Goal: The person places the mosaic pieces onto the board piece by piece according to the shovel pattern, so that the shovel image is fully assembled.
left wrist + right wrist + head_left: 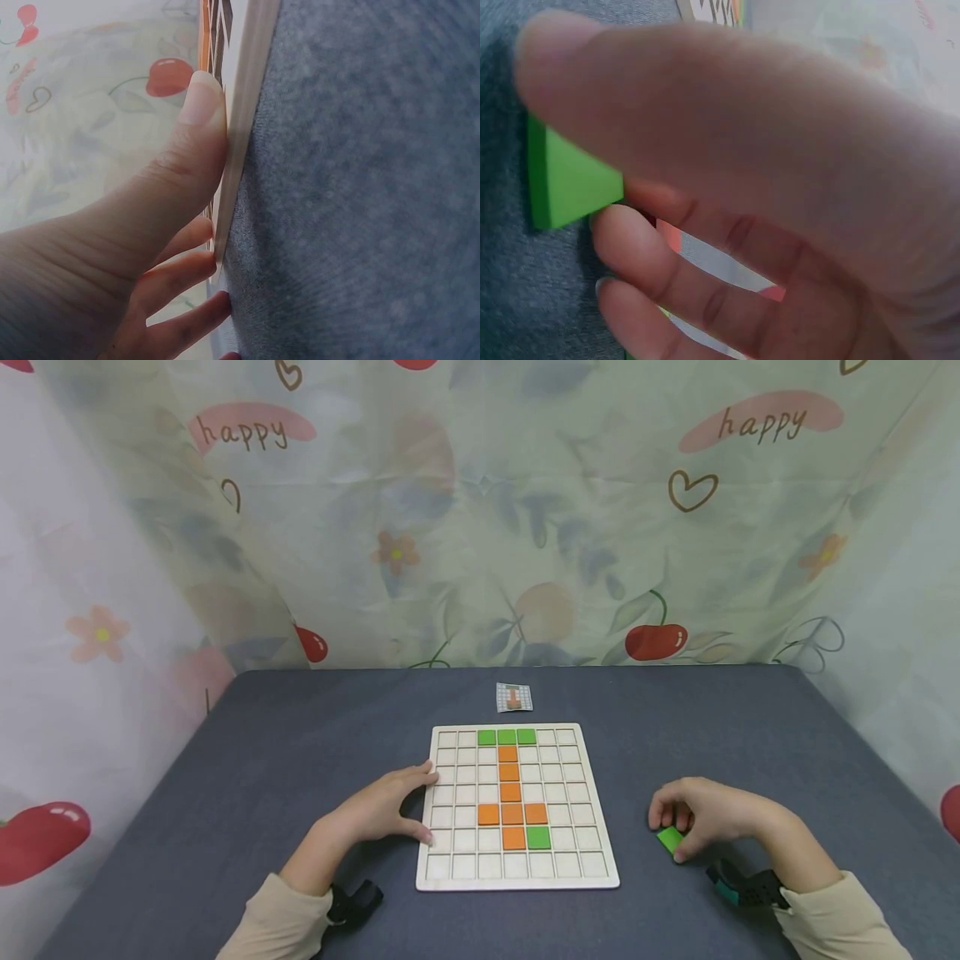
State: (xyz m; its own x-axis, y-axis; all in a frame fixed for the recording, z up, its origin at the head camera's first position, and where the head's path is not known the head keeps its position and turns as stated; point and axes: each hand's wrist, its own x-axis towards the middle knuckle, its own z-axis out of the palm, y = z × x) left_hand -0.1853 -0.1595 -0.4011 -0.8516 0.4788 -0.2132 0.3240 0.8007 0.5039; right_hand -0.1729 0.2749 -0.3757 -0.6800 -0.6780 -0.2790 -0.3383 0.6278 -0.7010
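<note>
A white grid board [453,867] lies on the table. Orange square tiles [510,792] form a column with a short crossbar low down, and green square tiles [507,737] fill three cells of the top row. One more green tile [538,837] sits beside the lowest orange one. My left hand [378,806] rests against the board's left edge, its thumb [199,112] and fingers spread along the rim. Off to the right of the board, my right hand [716,818] pinches a loose green tile [577,180] at the tabletop, the thumb covering part of it.
A small card [514,697] with a printed grid picture lies behind the board. Dark cloth [315,718] covers the table. A patterned curtain [480,527] hangs behind and at both sides. Both wrists wear dark straps.
</note>
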